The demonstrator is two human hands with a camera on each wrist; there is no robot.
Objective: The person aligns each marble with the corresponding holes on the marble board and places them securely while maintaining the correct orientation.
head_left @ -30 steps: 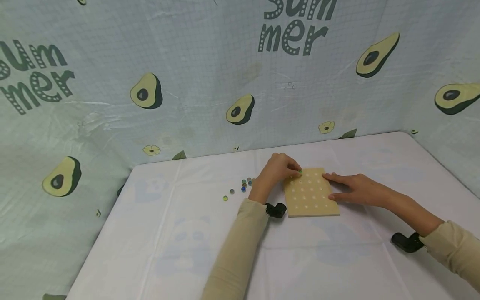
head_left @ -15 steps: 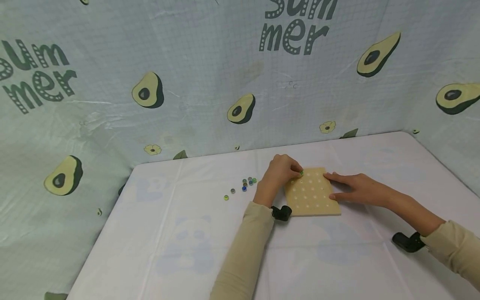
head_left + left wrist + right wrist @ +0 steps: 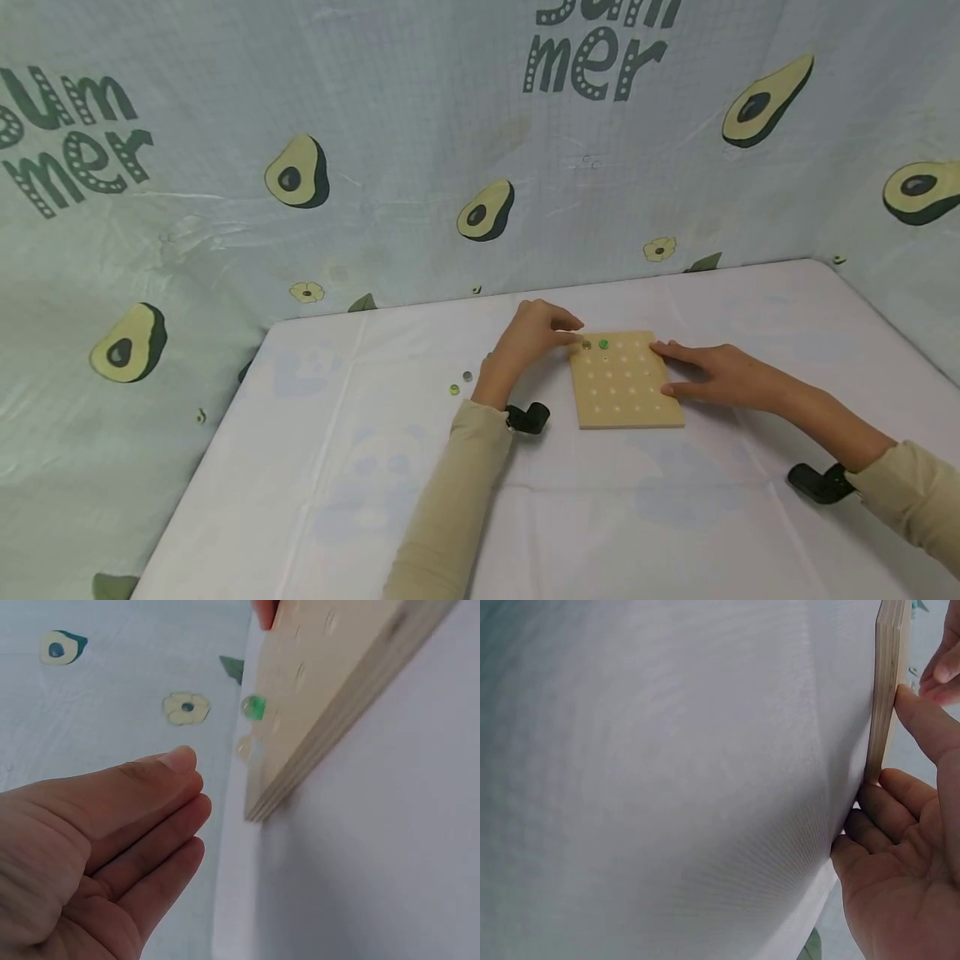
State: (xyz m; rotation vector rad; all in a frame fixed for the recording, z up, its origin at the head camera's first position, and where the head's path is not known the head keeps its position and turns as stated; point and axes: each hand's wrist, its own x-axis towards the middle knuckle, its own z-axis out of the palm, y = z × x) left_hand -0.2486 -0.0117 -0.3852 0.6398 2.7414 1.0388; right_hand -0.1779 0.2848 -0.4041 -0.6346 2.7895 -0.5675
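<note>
A square wooden board point(image 3: 628, 375) with rows of shallow hollows lies on the table. On its far row sit a green glass marble point(image 3: 603, 344) and, at the far left corner, a clear brownish marble point(image 3: 587, 345). My left hand point(image 3: 528, 340) hovers by that corner; in the left wrist view its thumb and fingers point(image 3: 166, 860) are loosely extended with nothing visible between them. My right hand point(image 3: 712, 372) touches the board's right side with thumb and fingers. From the right wrist view, the thumb lies against the plywood edge point(image 3: 885, 682) and the other fingers rest on the table.
A yellow-green marble point(image 3: 454, 389) and a grey marble point(image 3: 467, 376) lie on the white tablecloth point(image 3: 360, 500) left of my left wrist. My left hand and forearm hide the area where other marbles lay. A printed curtain point(image 3: 390, 167) rises behind the table.
My left hand has let go of the green marble on the board and drawn back left, uncovering the brownish marble and hiding several loose ones. The right hand stays at the board's side.
</note>
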